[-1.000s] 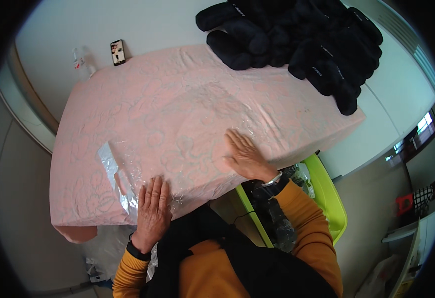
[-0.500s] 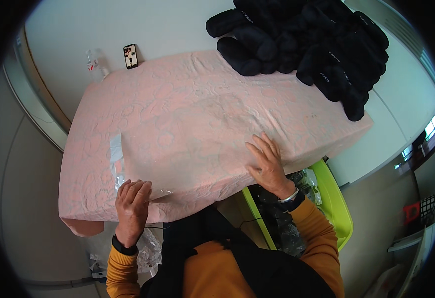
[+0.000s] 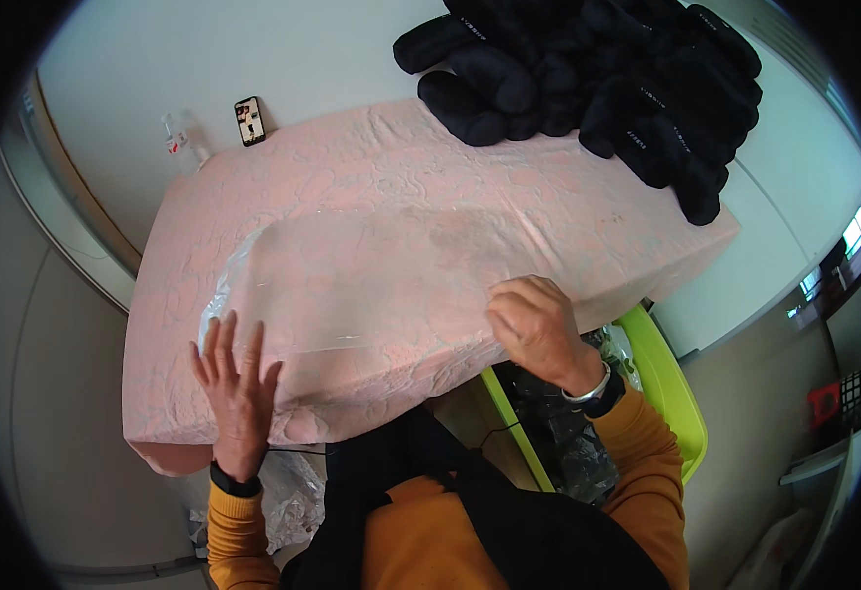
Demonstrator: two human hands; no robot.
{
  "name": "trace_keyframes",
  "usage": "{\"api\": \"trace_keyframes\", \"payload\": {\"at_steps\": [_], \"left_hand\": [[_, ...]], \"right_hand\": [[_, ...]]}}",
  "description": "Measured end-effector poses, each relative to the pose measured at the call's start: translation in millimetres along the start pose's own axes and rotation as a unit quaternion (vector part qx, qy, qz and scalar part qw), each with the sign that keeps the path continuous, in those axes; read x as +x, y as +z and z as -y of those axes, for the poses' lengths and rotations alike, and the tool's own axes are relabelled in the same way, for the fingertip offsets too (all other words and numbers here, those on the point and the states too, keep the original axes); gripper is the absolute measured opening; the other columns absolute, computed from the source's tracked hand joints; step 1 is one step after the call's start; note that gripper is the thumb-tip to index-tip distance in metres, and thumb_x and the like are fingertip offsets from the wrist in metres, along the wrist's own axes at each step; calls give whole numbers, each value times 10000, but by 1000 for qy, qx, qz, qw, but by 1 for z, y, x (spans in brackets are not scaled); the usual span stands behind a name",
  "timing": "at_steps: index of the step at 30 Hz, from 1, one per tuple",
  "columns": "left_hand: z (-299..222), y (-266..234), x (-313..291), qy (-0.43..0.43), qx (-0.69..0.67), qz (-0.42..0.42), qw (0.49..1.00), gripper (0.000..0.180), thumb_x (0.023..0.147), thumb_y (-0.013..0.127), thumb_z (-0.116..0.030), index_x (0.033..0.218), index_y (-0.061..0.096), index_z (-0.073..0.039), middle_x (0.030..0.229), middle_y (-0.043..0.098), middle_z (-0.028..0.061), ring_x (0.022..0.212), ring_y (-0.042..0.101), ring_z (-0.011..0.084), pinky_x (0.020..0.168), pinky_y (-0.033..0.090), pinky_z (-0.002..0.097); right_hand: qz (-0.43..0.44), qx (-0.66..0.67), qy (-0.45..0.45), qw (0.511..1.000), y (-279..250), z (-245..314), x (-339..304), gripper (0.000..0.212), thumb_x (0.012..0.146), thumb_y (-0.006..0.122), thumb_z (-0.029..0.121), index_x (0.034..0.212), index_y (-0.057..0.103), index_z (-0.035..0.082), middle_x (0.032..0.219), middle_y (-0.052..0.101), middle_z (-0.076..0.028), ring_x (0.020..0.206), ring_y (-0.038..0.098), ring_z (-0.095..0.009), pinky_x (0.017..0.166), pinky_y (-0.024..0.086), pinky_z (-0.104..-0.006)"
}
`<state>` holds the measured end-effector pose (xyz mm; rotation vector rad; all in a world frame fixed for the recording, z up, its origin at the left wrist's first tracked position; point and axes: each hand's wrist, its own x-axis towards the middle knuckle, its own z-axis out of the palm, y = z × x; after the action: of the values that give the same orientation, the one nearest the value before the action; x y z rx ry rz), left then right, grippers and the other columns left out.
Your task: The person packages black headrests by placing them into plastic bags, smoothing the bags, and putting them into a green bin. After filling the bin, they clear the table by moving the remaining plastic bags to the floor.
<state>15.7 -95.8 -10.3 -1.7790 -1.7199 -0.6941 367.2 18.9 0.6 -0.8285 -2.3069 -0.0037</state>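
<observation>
A clear plastic bag (image 3: 352, 285) lies flat on the pink patterned tablecloth (image 3: 184, 393), with a whitish strip along its left end. My left hand (image 3: 237, 388) is open at the bag's near left corner, fingers spread and fingertips by the strip. At the right end of the bag, my right hand (image 3: 536, 329) is closed, its fingers curled under. Whatever those fingers hold, if anything, is hidden by the hand.
Black stuffed rolls (image 3: 588, 79) are heaped at the table's far right. A phone (image 3: 249, 121) and a clear bottle (image 3: 179, 143) stand at the far left. Below the table's right edge is a lime-green bin (image 3: 671, 393) holding dark plastic-wrapped items. Crumpled clear plastic (image 3: 293, 497) lies below left.
My left hand has moved left and its fingers have spread. My right hand has gone from spread to closed. The bag lies flatter, its whitish end strip stretched out into a curve.
</observation>
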Motion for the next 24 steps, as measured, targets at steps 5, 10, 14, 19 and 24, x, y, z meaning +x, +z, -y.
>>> {"api": "trace_keyframes", "payload": {"at_steps": [5,10,14,19,24], "left_hand": [[-7,19,-8,70,-62,54,994,301,768,694,-67,1066,665,-105,1284,547,111,1274,460,308,1135,227,557],[17,42,-17,53,-18,100,993,208,785,687,-80,992,674,-86,1208,584,111,1176,523,305,1062,333,492],[23,53,-17,45,-46,106,992,229,778,678,-85,1006,678,-82,1198,586,121,1119,539,306,1000,377,461],[25,52,-19,28,-48,89,994,279,769,687,-85,1048,677,-85,1208,583,122,1099,542,307,969,397,436],[19,42,-22,22,-61,69,995,346,760,694,-77,1104,659,-73,1225,571,131,1087,546,303,956,404,438]], "right_hand": [[116,160,-152,968,-1,45,13,352,828,697,141,1163,636,51,1241,586,-158,1111,581,-311,957,465,-414],[119,113,-54,985,17,-24,18,427,853,672,166,1258,593,58,1388,494,-169,1264,497,-328,1059,414,-409],[130,60,-34,989,46,-38,11,436,840,678,142,1258,592,52,1346,530,-161,1252,500,-332,1055,412,-410],[127,56,-4,990,62,-39,23,321,830,682,100,1144,643,49,1163,627,-127,1100,571,-328,932,471,-399],[112,27,-7,993,80,-40,26,158,839,683,96,991,674,53,978,657,-102,909,619,-299,764,504,-383]]}}
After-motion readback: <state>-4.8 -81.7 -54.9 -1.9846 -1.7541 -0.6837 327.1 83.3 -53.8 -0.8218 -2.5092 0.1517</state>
